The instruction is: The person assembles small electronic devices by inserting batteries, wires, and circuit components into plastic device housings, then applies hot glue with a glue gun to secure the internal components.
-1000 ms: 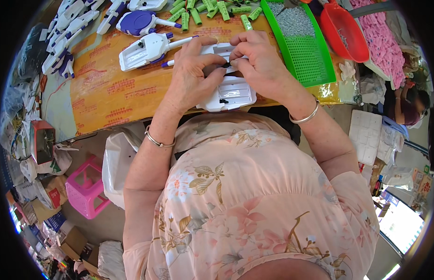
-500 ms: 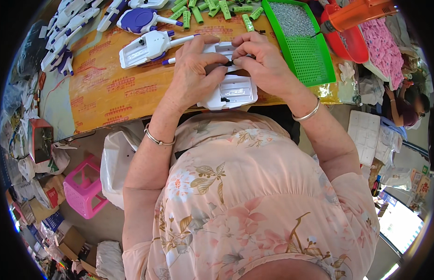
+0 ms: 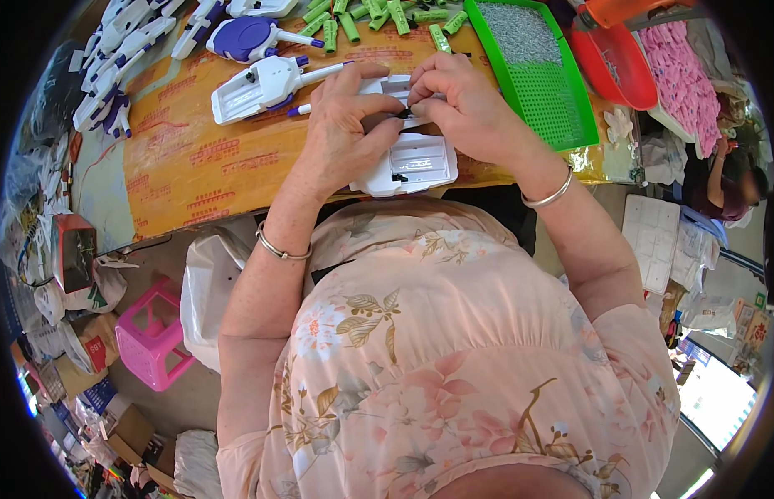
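Note:
Both hands bend over a white plastic housing (image 3: 394, 86) on the table. My left hand (image 3: 347, 116) is closed around its left side, thumb and forefinger close to a small black part (image 3: 404, 113) in its middle. From the other side, my right hand (image 3: 460, 101) pinches at that black part; the fingers partly hide it. Nearer to me lies an open white half-shell (image 3: 422, 160) with a small black piece inside. Left of my hands rests another open white housing (image 3: 256, 87) with a handle, its hollow side up.
Several green cylinders (image 3: 399, 17) lie at the back. A green tray (image 3: 555, 108) of small metal parts stands right, beside a red bin (image 3: 613, 66) and an orange power tool (image 3: 624, 10). White-and-purple housings (image 3: 113, 58) pile up far left. A co-worker (image 3: 724, 187) sits at right.
The orange power tool has shifted up toward the top edge. My fingers have moved only slightly at the black part. The co-worker's arm has moved a little.

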{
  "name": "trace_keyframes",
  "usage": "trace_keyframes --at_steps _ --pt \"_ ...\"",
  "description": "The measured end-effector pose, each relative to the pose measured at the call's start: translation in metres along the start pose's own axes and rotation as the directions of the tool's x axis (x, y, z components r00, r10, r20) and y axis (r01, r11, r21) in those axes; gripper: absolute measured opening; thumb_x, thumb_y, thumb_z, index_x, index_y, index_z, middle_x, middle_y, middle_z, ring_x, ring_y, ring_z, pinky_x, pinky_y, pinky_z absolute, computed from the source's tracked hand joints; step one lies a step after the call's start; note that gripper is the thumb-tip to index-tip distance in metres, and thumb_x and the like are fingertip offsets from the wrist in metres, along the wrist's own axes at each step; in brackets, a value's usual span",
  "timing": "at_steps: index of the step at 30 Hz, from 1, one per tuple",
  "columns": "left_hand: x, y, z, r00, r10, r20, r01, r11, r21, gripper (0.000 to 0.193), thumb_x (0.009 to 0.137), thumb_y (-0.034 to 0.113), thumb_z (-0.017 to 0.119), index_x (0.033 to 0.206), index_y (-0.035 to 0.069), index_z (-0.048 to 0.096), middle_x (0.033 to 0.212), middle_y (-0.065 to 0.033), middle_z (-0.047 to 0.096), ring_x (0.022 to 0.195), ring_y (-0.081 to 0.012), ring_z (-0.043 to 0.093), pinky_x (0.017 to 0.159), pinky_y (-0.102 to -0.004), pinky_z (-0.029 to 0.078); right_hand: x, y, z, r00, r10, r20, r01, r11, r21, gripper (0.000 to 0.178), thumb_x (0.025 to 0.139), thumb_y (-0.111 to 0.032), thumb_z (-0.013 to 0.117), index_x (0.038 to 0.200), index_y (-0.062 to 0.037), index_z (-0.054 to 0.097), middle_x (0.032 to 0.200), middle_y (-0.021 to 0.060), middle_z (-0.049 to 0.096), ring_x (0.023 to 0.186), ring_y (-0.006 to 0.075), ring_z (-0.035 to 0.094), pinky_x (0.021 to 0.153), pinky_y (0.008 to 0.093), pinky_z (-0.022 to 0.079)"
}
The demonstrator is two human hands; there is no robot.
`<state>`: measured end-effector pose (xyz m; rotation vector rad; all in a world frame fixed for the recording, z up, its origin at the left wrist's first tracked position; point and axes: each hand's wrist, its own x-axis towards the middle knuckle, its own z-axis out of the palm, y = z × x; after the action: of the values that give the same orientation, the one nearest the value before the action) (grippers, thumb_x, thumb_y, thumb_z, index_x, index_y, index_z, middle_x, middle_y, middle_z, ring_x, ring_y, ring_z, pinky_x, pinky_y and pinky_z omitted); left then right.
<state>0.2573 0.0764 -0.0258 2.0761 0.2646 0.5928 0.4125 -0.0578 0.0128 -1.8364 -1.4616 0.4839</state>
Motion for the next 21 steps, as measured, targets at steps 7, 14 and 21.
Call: trace_keyframes --at_steps 7,14,21 --pt "-0.001 -0.003 0.001 1.000 0.006 -0.002 -0.006 1.000 0.005 0.021 0.074 0.013 0.070 0.093 0.009 0.077 0.124 -0.0117 0.062 0.119 -0.0316 0.054 0.104 -0.0446 0.037 0.005 -0.011 -0.008 0.994 -0.004 0.109 0.030 0.970 -0.242 0.013 0.085 -0.010 0.062 0.089 -0.0027 0.072 0.105 0.0143 0.061 0.112 0.0350 0.053 0.096 0.0482 0.042" --pt "0.000 -0.002 0.000 1.000 0.006 0.000 -0.006 1.000 0.018 0.021 0.075 0.014 0.070 0.094 0.009 0.078 0.124 -0.0119 0.062 0.119 -0.0315 0.054 0.104 -0.0452 0.037 0.004 -0.008 -0.005 0.998 0.020 0.062 -0.007 0.978 -0.207 0.014 0.085 -0.012 0.062 0.088 -0.0026 0.072 0.105 0.0139 0.063 0.110 0.0355 0.054 0.094 0.0489 0.043" --pt "0.000 0.001 -0.003 0.999 0.026 0.048 -0.028 0.999 0.041 0.021 0.081 0.000 0.069 0.100 0.000 0.074 0.127 -0.0120 0.057 0.092 -0.0153 0.065 0.070 -0.0253 0.054 0.003 -0.009 -0.004 1.000 -0.001 0.004 0.002 0.990 -0.144 0.012 0.083 -0.012 0.064 0.084 -0.0028 0.072 0.098 0.0139 0.064 0.104 0.0366 0.056 0.089 0.0488 0.045"
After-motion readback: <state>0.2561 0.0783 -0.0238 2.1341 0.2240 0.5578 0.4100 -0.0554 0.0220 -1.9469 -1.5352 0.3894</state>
